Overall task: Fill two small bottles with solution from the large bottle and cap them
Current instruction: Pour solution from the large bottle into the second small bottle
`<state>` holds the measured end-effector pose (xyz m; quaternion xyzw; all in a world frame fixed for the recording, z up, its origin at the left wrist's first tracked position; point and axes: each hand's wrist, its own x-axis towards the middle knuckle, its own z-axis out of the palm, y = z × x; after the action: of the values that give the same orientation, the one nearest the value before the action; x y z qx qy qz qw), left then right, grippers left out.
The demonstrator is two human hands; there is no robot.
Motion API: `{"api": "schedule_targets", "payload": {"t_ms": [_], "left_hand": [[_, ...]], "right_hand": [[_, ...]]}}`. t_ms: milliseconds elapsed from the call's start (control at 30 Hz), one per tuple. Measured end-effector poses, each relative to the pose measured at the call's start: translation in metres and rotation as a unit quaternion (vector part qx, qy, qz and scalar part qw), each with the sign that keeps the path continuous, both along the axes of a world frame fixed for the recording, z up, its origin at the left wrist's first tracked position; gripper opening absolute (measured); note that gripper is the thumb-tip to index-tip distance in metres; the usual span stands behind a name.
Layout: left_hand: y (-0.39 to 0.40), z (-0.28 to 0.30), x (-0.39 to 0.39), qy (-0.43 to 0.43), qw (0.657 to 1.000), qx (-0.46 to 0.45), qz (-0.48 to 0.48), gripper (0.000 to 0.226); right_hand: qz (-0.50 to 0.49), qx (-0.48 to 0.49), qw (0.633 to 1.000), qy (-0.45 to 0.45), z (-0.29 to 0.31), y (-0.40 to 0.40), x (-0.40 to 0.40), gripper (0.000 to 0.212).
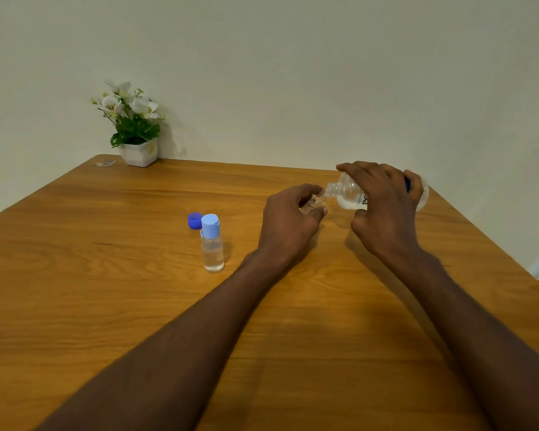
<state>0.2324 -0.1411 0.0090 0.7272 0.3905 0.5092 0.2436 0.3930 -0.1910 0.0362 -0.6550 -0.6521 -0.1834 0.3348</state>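
Observation:
My right hand (383, 206) grips the large clear bottle (350, 194), tipped on its side with its open neck pointing left. That neck meets the mouth of a small clear bottle (313, 203), which my left hand (290, 222) holds tilted; most of this bottle is hidden by my fingers. A second small bottle (212, 248) stands upright on the table to the left, holding clear liquid and closed with a light blue cap (210, 226). Just behind it lies a loose dark blue cap (194, 220).
The wooden table (106, 290) ends at a pale wall. A white pot of white flowers (137, 150) stands at the table's back left corner, with a small clear scrap (106, 163) beside it. The right table edge runs diagonally near my right arm.

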Motion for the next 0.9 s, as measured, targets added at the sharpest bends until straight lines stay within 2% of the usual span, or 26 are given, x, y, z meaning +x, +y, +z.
{"api": "schedule_targets", "payload": {"t_ms": [900], "left_hand": [[0.0021, -0.0017, 0.0003, 0.002, 1.0, -0.001, -0.002, 0.041]], "right_hand": [[-0.002, 0.0, 1.0, -0.006, -0.0007, 0.0002, 0.0001, 0.092]]}}
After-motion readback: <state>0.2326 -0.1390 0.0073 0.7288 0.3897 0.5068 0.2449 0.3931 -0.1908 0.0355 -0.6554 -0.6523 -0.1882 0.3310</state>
